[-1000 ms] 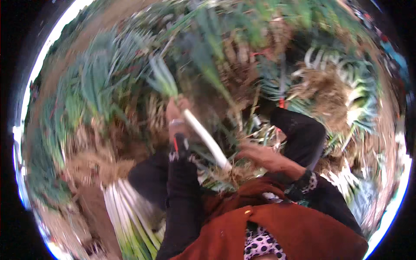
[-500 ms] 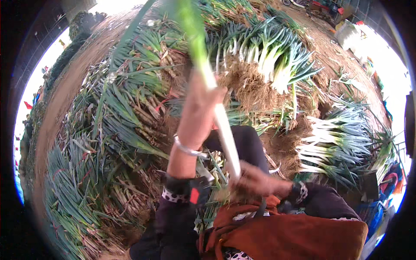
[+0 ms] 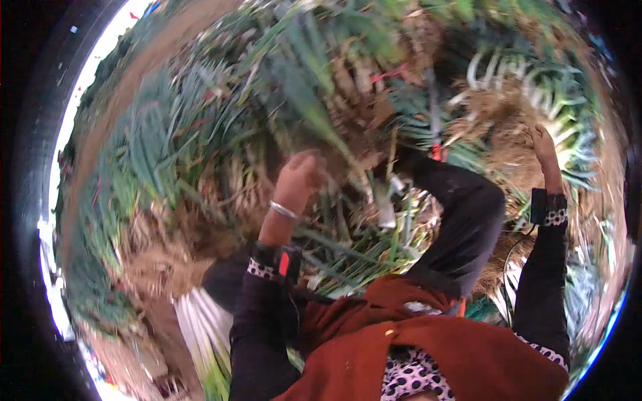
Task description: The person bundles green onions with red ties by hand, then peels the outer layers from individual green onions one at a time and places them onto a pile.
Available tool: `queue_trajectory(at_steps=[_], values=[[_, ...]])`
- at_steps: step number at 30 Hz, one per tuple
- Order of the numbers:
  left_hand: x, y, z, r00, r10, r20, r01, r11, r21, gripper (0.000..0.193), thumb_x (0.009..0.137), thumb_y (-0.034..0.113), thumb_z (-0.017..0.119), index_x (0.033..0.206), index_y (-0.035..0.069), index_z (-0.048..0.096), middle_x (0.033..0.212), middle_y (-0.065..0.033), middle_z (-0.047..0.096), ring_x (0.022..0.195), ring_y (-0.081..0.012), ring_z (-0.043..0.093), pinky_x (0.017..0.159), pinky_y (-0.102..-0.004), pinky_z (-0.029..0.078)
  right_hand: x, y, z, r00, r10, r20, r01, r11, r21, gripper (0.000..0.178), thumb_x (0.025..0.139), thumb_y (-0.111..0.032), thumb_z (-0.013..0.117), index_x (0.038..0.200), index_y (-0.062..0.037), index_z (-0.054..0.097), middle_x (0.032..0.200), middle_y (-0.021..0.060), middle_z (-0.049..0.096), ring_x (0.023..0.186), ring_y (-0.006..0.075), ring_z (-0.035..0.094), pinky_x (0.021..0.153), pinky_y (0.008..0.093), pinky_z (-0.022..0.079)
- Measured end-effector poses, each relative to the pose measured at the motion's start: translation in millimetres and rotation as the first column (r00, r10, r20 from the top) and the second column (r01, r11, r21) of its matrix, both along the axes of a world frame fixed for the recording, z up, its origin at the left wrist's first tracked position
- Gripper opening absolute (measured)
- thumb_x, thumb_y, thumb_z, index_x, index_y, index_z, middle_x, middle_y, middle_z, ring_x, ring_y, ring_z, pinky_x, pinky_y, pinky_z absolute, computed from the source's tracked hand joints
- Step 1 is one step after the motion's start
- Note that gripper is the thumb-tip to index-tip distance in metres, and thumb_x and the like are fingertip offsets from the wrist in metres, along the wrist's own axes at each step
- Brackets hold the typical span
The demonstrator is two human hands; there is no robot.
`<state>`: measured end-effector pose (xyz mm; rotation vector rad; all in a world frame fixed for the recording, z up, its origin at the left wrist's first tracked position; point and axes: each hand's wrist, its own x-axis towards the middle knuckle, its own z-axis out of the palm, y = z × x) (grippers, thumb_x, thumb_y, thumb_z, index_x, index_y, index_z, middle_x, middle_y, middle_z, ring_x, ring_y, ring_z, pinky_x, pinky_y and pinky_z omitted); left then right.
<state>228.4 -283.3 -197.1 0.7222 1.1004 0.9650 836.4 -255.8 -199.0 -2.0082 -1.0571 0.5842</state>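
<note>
My left hand (image 3: 299,180), with a silver bangle at its wrist, is over the heap of untrimmed long green onions (image 3: 247,167). Its fingers curl inward but are smeared by motion, so anything in them cannot be made out. Far out to the right, my right hand (image 3: 544,148) reaches over the pile of cleaned green onions (image 3: 568,127), above their bushy roots (image 3: 505,113). Its fingers look stretched out, and no stalk shows in them.
Another bundle of white-stemmed green onions (image 3: 204,327) lies at the lower left. Loose leaves and cut stalks (image 3: 348,264) litter the ground by my bent leg (image 3: 461,227). A narrow blade-like thing with a red end (image 3: 437,150) stands beyond the knee. Bare soil (image 3: 157,50) runs along the far left.
Both hands were on one long green onion; now they are apart and that stalk is in neither hand visibly. The right hand moved far right to the cleaned pile. The view has turned.
</note>
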Motion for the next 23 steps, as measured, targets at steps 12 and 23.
queue_trajectory(at_steps=[12, 23], values=[[-88.1, -30.9, -15.6, 0.955, 0.260, 0.142, -0.250, 0.964, -0.087, 0.023, 0.090, 0.018, 0.050, 0.109, 0.006, 0.054, 0.089, -0.0031, 0.060, 0.069, -0.0120, 0.057, 0.062, -0.0265, 0.045, -392.8, 84.3, -248.9, 0.791, 0.606, 0.081, -0.482, 0.700, -0.526, 0.051, 0.074, -0.042, 0.058, 0.085, 0.0079, 0.061, 0.073, 0.0221, 0.062, 0.068, 0.0356, 0.060, 0.064, 0.0424, 0.046], [-57.5, -98.1, -144.8, 0.866, -0.331, -0.374, 0.230, 0.929, -0.290, 0.058, 0.086, 0.042, 0.050, 0.123, -0.002, 0.043, 0.122, -0.0220, 0.048, 0.116, -0.0289, 0.045, 0.098, -0.0342, 0.032, -513.0, -28.6, -158.1, 0.441, 0.519, -0.732, -0.884, 0.393, -0.254, 0.042, 0.079, -0.032, 0.065, 0.106, -0.0002, 0.057, 0.086, 0.0057, 0.061, 0.078, 0.0127, 0.055, 0.076, 0.0282, 0.044]])
